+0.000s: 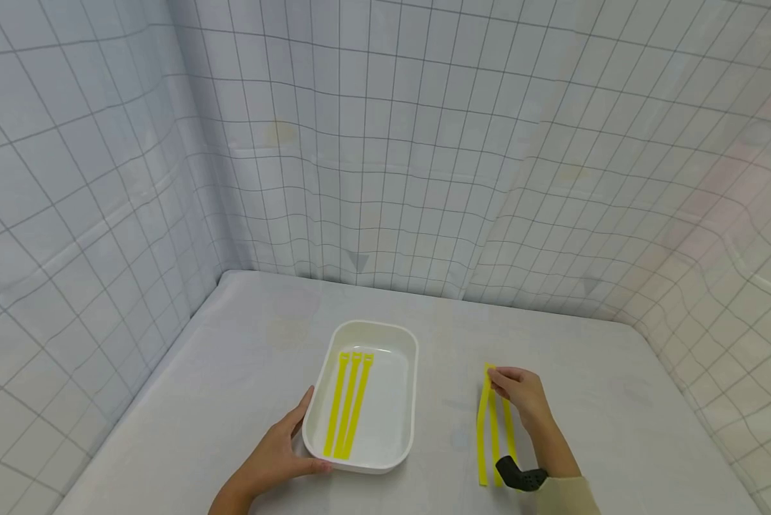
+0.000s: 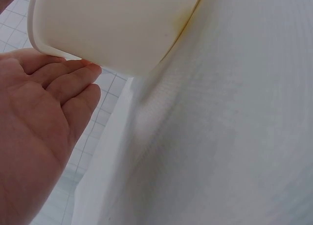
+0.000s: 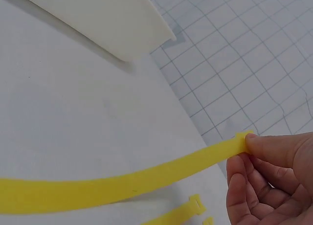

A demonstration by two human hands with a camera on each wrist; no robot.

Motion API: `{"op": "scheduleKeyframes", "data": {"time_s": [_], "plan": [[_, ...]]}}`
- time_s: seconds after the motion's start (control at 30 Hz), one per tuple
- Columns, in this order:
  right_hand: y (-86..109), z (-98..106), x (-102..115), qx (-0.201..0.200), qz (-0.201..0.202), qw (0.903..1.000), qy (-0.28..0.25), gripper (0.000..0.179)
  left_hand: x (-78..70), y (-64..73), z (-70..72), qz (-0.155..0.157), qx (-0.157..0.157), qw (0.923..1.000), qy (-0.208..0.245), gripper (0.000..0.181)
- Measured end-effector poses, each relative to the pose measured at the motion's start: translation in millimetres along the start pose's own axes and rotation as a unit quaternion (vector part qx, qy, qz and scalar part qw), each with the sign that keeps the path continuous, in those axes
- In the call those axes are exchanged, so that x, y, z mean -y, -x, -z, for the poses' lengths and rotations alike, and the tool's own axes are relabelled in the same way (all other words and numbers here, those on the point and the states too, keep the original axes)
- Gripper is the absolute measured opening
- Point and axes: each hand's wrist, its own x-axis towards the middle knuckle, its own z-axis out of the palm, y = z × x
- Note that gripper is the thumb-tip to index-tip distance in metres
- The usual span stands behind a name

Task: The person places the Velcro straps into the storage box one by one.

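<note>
A white tray (image 1: 388, 408) has three yellow slotted strap ties (image 1: 347, 408) lying side by side along its left part. My left hand (image 1: 281, 454) rests at the tray's near left corner, thumb by the near rim and nearly straight fingers (image 2: 73, 83) against the side wall under the rim. To the right of the tray, my right hand (image 1: 521, 392) pinches the slotted end of another yellow strap tie (image 3: 122, 187) between thumb and fingertips. The held end is raised, and the strap trails toward the near side. Two more strap ties (image 3: 178, 213) lie just beside it.
A white-covered table (image 1: 446, 357) bears the tray and straps. Grid-patterned white curtains (image 1: 385, 179) hang along its back, left and right sides. A black band piece (image 1: 521, 475) sits on my right wrist, over the near ends of the loose straps in the head view.
</note>
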Motion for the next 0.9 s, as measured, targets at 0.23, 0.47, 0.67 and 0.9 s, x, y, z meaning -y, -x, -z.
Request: {"op": "scheduleKeyframes", "data": {"time_s": [0.23, 0.47, 0.67, 0.9], "plan": [[-12.6, 8.5, -16.1, -0.006, 0.018, 0.9998, -0.010, 0.042, -0.8, 0.2, 0.0, -0.001, 0.000, 1.0000, -0.004, 0.118], [-17.1, 12.5, -23.2, -0.008, 0.030, 0.9995, 0.000, 0.050, -0.8, 0.8, -0.2, 0.002, 0.001, 1.0000, -0.002, 0.117], [21.5, 14.0, 19.8, 0.009, 0.044, 0.9990, 0.000, 0.042, -1.7, 1.2, 0.7, 0.001, 0.004, 1.0000, -0.001, 0.116], [28.8, 14.5, 33.3, 0.016, 0.027, 0.9995, -0.003, 0.036, -3.2, 0.8, 1.2, 0.003, 0.003, 1.0000, -0.004, 0.117]]}}
